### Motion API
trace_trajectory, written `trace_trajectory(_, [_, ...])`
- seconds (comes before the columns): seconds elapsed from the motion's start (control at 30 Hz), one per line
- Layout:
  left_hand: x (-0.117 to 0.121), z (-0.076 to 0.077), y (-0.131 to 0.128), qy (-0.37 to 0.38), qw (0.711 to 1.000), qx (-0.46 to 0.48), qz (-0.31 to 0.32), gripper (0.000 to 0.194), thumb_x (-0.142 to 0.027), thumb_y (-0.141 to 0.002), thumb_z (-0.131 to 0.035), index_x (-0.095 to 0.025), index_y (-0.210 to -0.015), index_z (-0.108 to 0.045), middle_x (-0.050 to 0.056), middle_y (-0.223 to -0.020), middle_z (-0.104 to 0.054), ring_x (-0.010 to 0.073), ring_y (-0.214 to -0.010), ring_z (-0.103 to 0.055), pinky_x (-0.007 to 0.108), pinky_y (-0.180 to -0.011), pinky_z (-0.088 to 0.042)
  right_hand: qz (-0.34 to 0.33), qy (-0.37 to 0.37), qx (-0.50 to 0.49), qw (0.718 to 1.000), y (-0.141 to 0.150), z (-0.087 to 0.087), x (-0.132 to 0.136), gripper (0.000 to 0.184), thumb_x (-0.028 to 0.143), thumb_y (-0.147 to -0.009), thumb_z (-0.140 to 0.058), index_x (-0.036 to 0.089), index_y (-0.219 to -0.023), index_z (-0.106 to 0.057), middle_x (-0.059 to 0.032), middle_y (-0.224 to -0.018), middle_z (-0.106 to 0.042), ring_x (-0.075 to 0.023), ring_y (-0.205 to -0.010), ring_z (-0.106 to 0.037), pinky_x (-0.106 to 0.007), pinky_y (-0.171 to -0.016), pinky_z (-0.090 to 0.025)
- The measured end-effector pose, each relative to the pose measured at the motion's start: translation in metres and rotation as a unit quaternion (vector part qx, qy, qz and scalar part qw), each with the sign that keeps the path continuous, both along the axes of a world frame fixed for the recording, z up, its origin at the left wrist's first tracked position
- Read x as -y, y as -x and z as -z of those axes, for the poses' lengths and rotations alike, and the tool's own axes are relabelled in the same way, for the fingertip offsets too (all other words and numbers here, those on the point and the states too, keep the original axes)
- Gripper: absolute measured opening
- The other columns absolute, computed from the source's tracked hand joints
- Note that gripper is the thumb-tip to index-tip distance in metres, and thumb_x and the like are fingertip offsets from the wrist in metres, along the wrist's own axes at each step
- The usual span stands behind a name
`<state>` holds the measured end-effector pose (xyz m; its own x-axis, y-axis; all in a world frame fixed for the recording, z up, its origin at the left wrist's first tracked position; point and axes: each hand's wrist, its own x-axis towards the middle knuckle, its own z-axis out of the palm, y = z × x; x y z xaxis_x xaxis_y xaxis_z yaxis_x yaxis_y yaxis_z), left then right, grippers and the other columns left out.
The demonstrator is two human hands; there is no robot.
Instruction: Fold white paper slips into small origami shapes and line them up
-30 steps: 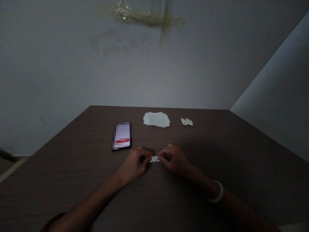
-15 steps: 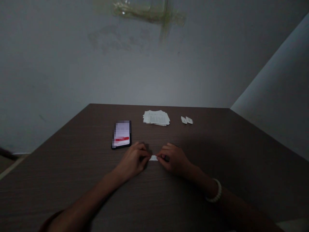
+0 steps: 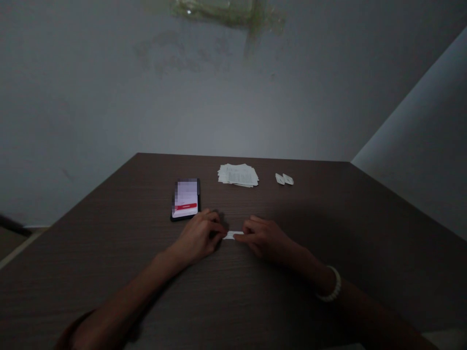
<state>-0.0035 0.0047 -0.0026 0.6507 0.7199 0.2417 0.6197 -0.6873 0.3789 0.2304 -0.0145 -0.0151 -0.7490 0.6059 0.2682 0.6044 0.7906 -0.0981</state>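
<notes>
A small white folded paper (image 3: 229,235) lies flat on the brown wooden table (image 3: 219,301) between my hands, with faint lines on it. My left hand (image 3: 202,233) is closed on its left end, thumb and fingertips pinched together. At the other end, my right hand (image 3: 268,238) has its index finger stretched along the paper, pressing on it. The remaining fingers of that hand are curled in, and they hide the paper's right end.
A phone (image 3: 186,199) with a lit screen lies just beyond my left hand. Farther back is a loose stack of printed paper slips (image 3: 239,175). Two small folded papers (image 3: 284,179) lie right of the stack. A wall (image 3: 233,112) rises behind the table.
My right hand has shifted from a pinch on the paper's right end to an extended index finger on top of it. The left hand keeps its pinch. The view has tilted slightly.
</notes>
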Motion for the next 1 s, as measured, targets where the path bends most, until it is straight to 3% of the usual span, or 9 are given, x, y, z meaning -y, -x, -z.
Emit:
trace_trajectory(0.2, [0.001,0.0,0.0,-0.025,1.0,-0.006,0.012,0.019,-0.013,-0.084,-0.056,-0.02,-0.086,-0.073,0.007,-0.087,-0.06,0.0226,-0.085,-0.052,0.035,-0.075,-0.042,-0.019,-0.021,0.026,0.999,-0.003,-0.003,0.002,0.025,0.015,-0.094,-0.047,0.024,-0.106,-0.066,-0.0032,-0.082,-0.053,-0.0155,-0.074,-0.042,-0.028,-0.059,-0.028])
trace_trajectory(0.4, [0.004,0.003,-0.001,-0.016,0.991,0.001,0.134,0.037,0.0,-0.082,-0.047,-0.019,-0.103,-0.071,0.008,-0.097,-0.058,0.0209,-0.093,-0.052,0.032,-0.08,-0.044,-0.005,0.008,-0.018,1.0,-0.005,0.002,0.001,0.025,0.013,-0.09,-0.051,0.027,-0.1,-0.069,-0.0028,-0.082,-0.054,-0.0152,-0.074,-0.043,-0.027,-0.061,-0.03])
trace_trajectory(0.57, [0.004,0.003,0.0,-0.029,0.99,-0.011,0.14,0.033,-0.001,-0.084,-0.048,-0.019,-0.099,-0.071,0.008,-0.098,-0.059,0.0207,-0.093,-0.053,0.032,-0.079,-0.046,0.013,0.048,-0.066,0.997,-0.014,-0.002,0.0,0.027,0.007,-0.083,-0.054,0.025,-0.092,-0.073,-0.0028,-0.079,-0.058,-0.0154,-0.074,-0.046,-0.027,-0.061,-0.031])
trace_trajectory(0.7, [0.006,0.003,-0.001,-0.038,0.989,-0.029,0.143,0.027,-0.005,-0.088,-0.049,-0.017,-0.097,-0.07,0.01,-0.103,-0.059,0.0225,-0.098,-0.053,0.035,-0.083,-0.047,0.006,0.062,-0.081,0.995,-0.017,-0.007,0.001,0.018,0.009,-0.076,-0.059,0.021,-0.084,-0.071,-0.0028,-0.078,-0.059,-0.0159,-0.074,-0.048,-0.027,-0.063,-0.033])
trace_trajectory(0.8, [0.007,0.005,-0.002,-0.031,0.987,-0.018,0.157,0.027,-0.002,-0.088,-0.047,-0.015,-0.098,-0.069,0.01,-0.104,-0.06,0.0221,-0.102,-0.054,0.035,-0.087,-0.048,0.009,0.061,-0.088,0.994,-0.013,-0.007,0.002,0.009,0.016,-0.08,-0.059,0.018,-0.078,-0.068,-0.0027,-0.077,-0.059,-0.0154,-0.073,-0.049,-0.028,-0.065,-0.036])
trace_trajectory(1.0, [0.009,0.007,-0.003,-0.027,0.987,-0.028,0.156,0.034,-0.001,-0.088,-0.045,-0.016,-0.111,-0.064,0.009,-0.102,-0.062,0.0205,-0.096,-0.059,0.034,-0.085,-0.05,0.067,0.05,-0.116,0.99,-0.005,0.003,0.0,0.015,0.029,-0.086,-0.062,0.017,-0.077,-0.064,-0.0034,-0.079,-0.061,-0.0167,-0.078,-0.05,-0.029,-0.07,-0.038])
